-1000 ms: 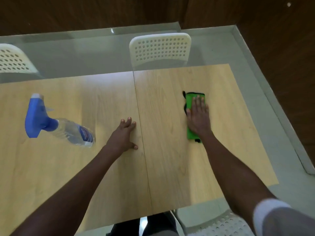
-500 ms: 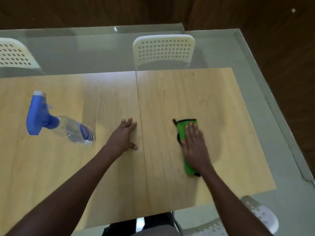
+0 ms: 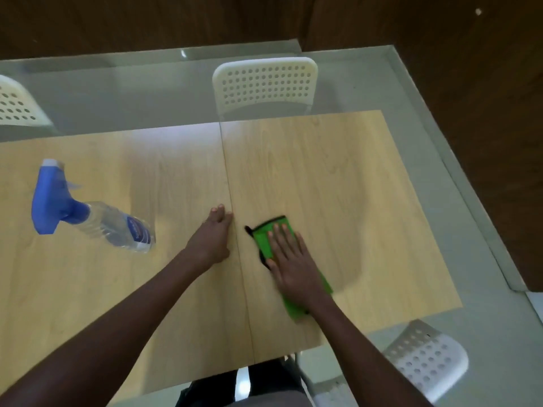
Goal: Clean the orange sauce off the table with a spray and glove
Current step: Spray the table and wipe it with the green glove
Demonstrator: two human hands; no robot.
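Far out past your left hand, on the left side of the wooden table (image 3: 338, 171), the spray bottle (image 3: 97, 215) stands untouched: blue trigger head, clear body, well apart from both hands. Your left hand (image 3: 213, 239) lies flat on the tabletop, fingers straight and together, tips right at the seam between the two table panels; it holds nothing. Just right of that seam, your right hand (image 3: 291, 259) presses flat on the green glove (image 3: 264, 237), fingers straight and slightly spread, palm down, nothing curled round it. The glove lies on the table under that hand, its black-edged end poking out beyond the fingertips and a green strip showing back near the wrist. Glove and left hand are near but apart, seam between them. No orange sauce shows around the right hand; a faint damp sheen sits on the wood just right of it. White perforated chair (image 3: 266, 83) beyond the table's far edge, another (image 3: 426, 356) behind your right forearm.
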